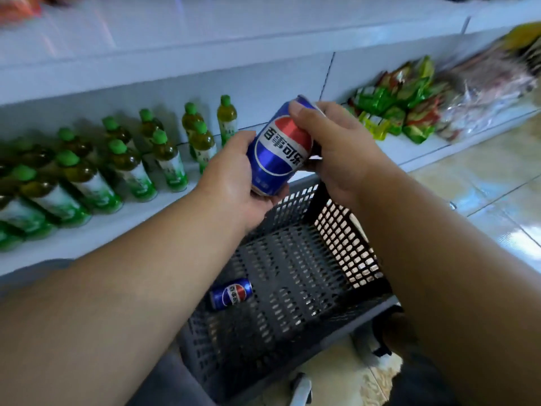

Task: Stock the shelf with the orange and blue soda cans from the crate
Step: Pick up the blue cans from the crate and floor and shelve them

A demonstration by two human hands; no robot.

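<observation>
A blue soda can [279,150] with a red, white and blue logo is held tilted above the grey crate [342,247]. My left hand [234,183] cups its lower end from below, fingers curled round it. My right hand [336,142] grips its upper end, thumb across the top rim. A second blue can [231,293] lies on its side on the crate floor, near the left wall. The low white shelf [126,227] runs just beyond the crate. No orange can is visible.
Green-capped tea bottles [128,162] stand in rows on the shelf's left part. Green and red snack packets [401,104] are piled at its right end. Tiled floor [483,183] lies to the right. An upper shelf board [205,45] overhangs.
</observation>
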